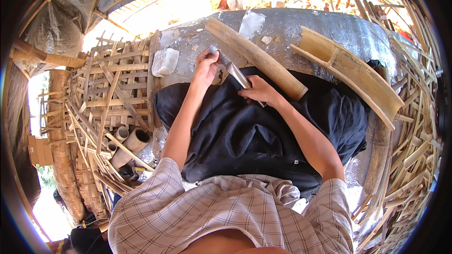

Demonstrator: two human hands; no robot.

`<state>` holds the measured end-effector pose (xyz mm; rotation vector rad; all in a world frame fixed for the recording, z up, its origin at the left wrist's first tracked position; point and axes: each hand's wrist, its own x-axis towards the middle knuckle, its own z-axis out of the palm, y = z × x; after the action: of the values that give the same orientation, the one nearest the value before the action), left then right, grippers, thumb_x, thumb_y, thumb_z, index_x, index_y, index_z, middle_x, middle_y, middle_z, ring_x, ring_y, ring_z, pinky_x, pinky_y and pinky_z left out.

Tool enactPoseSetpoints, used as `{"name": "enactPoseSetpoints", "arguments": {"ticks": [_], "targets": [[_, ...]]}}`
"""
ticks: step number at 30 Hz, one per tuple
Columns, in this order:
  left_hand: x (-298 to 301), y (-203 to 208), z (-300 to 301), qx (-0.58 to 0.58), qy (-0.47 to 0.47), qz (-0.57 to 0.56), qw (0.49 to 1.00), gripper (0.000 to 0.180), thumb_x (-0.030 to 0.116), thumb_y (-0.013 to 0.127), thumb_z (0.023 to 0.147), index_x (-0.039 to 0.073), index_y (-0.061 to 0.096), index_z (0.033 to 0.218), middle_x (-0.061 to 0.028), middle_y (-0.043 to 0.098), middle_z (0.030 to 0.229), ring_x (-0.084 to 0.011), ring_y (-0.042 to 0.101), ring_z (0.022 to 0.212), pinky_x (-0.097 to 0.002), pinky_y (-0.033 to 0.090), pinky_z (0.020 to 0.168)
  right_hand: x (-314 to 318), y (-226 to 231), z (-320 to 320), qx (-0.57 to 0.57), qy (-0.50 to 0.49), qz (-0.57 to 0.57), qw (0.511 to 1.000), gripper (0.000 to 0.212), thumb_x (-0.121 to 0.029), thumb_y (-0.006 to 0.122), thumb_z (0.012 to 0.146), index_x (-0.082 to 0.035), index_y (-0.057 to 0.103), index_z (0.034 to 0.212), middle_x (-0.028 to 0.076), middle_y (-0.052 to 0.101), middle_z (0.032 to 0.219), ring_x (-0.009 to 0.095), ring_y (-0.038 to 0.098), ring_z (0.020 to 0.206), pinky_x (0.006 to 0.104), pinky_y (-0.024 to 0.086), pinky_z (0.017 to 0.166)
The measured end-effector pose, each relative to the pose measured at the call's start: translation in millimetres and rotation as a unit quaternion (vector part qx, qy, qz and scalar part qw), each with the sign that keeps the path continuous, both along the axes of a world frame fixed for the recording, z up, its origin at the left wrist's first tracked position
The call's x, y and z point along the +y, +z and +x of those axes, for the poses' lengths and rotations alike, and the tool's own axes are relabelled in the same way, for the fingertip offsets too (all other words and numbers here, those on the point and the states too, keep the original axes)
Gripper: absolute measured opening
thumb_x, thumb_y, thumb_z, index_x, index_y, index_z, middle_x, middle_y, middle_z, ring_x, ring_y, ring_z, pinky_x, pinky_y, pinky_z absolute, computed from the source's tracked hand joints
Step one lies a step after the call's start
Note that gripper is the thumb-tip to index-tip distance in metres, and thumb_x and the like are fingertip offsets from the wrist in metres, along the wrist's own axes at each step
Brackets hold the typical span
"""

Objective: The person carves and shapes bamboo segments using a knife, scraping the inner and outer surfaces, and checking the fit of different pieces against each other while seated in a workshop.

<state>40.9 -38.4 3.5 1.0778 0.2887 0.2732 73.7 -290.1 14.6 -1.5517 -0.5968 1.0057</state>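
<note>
A long narrow tool with a shiny metal blade (pixel 238 75) slants across the space above my lap, its grey rounded end up and to the left. The fingers of my left hand (pixel 205 67) close around that far end, and the grey tip pokes out above them. Lower down, my right hand (pixel 259 90) grips the metal part, with a bit of it showing below the fingers. Whether it is a knife or another blade, I cannot tell. Just beyond my right hand, a long split bamboo piece (pixel 254 56) leans onto the black cloth (pixel 254 136) over my legs.
At right lies a wide halved bamboo culm (pixel 348 68), hollow side showing. A pale stone block (pixel 165 62) rests on the grey sheet (pixel 282 23). Left are a woven bamboo lattice (pixel 117 75) and bamboo tubes (pixel 136 141). Many bamboo strips (pixel 409 174) pile up along the right.
</note>
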Motion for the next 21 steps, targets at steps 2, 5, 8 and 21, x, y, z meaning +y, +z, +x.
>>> {"name": "enactPoseSetpoints", "arguments": {"ticks": [2,5,8,21], "targets": [[0.2,-1.3,1.2,-0.002,-0.009,-0.013,1.000,0.010,0.004,0.069,0.096,0.004,0.070,0.106,-0.0049,0.071,0.102,-0.0171,0.068,0.092,-0.0369,0.055,0.083,0.3,-1.2,0.1,-0.022,0.006,-0.030,0.999,0.028,-0.013,0.073,0.080,0.005,0.064,0.100,0.021,0.070,0.079,0.024,0.072,0.067,0.0373,0.057,0.063],[-0.2,0.5,0.9,-0.001,-0.010,-0.042,0.999,0.009,0.003,0.069,0.097,0.005,0.070,0.106,-0.0046,0.071,0.104,-0.0175,0.067,0.095,-0.0375,0.055,0.085,2.9,3.5,-1.9,-0.135,-0.027,-0.056,0.989,0.029,-0.013,0.072,0.081,0.005,0.065,0.103,0.025,0.070,0.085,0.038,0.072,0.080,0.0437,0.058,0.074],[-6.7,8.3,2.2,0.003,-0.025,-0.042,0.999,0.013,0.004,0.069,0.097,0.005,0.066,0.110,-0.0062,0.070,0.105,-0.0193,0.067,0.100,-0.0379,0.054,0.089,-1.5,1.0,-0.8,-0.242,-0.080,-0.055,0.966,0.031,-0.013,0.071,0.082,0.004,0.065,0.107,0.029,0.069,0.094,0.047,0.067,0.094,0.0495,0.055,0.087],[-15.3,13.5,-1.7,0.031,-0.041,0.034,0.998,0.035,-0.005,0.072,0.092,0.004,0.054,0.120,-0.0100,0.065,0.107,-0.0244,0.068,0.105,-0.0388,0.056,0.096,-1.2,1.6,-3.2,-0.273,-0.097,-0.067,0.955,0.035,-0.011,0.071,0.082,0.006,0.064,0.111,0.032,0.068,0.096,0.049,0.065,0.098,0.0522,0.054,0.088]]}}
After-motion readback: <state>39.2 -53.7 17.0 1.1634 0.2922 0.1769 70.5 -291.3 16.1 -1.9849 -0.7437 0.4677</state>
